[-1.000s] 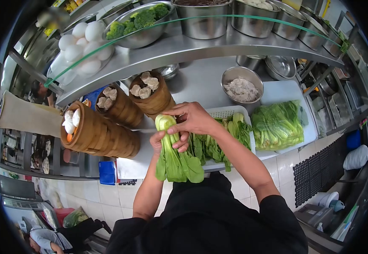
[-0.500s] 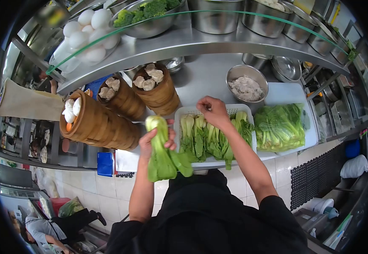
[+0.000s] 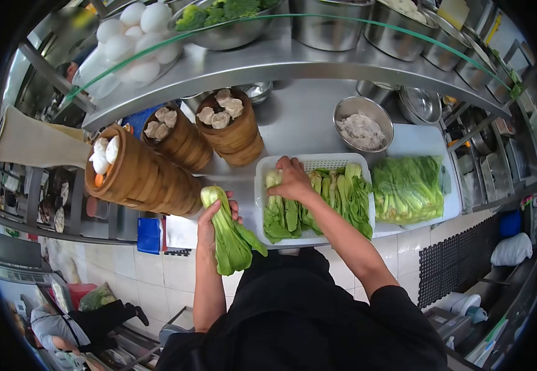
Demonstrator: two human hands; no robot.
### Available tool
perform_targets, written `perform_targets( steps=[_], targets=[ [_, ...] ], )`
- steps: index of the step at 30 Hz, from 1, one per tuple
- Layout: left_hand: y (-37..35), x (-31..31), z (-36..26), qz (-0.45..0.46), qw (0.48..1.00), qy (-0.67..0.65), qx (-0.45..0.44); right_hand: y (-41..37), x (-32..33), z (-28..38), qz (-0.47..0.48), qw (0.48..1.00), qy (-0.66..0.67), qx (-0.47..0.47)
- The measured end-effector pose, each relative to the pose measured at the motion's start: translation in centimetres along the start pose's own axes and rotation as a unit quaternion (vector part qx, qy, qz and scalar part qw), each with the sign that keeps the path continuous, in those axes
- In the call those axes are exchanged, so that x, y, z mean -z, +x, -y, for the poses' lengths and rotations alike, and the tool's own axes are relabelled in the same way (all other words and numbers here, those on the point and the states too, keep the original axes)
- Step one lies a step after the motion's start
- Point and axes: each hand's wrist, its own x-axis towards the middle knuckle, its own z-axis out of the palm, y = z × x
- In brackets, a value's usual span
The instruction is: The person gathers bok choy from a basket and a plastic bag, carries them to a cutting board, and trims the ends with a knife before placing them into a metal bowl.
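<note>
My left hand (image 3: 205, 230) is closed around a bok choy (image 3: 226, 238), its pale base up and its leaves hanging down, left of a white plastic basket (image 3: 260, 185). In the basket lie several more bok choy (image 3: 339, 198), side by side with the leaves toward me. My right hand (image 3: 294, 180) reaches into the basket's left half, thumb and fingers bent around the pale stems of another bok choy (image 3: 274, 179). The hand partly covers these stems.
Bamboo steamers with dumplings (image 3: 222, 133) and buns (image 3: 142, 173) stand at left. Behind the basket is a metal bowl of pale filling (image 3: 362, 123). Bagged greens (image 3: 407, 187) rest on a white board (image 3: 417, 139) at right. A metal shelf (image 3: 293, 73) overhangs the back. A person (image 3: 64, 328) is at lower left.
My right hand has moved left and down from above the basket onto the bok choy in it. My left hand has shifted slightly left and down, still holding its bok choy.
</note>
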Motion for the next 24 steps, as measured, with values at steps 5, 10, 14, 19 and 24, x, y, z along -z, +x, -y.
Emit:
perform_targets(
  steps=[5,10,14,19,24],
  targets=[
    [0.0,-0.3,-0.3,-0.018,1.0,0.006,-0.023,-0.8,1.5,-3.5,0.036,0.981,0.177,0.072],
    [0.0,-1.6,-1.1,0.017,0.996,0.071,-0.043,-3.0,5.3,-7.7,0.084,0.859,0.478,0.165],
    [0.7,-4.8,-1.8,0.053,0.987,0.148,-0.038,-4.9,9.8,-7.0,0.117,0.782,0.568,0.229],
    [2.3,-10.5,-2.5,0.124,0.964,0.229,-0.046,-4.3,13.3,-2.2,0.093,0.846,0.457,0.259],
    [5.7,-11.5,-2.0,0.156,0.98,0.119,-0.027,-3.0,13.7,5.7,0.002,0.947,0.276,0.163]
  ],
)
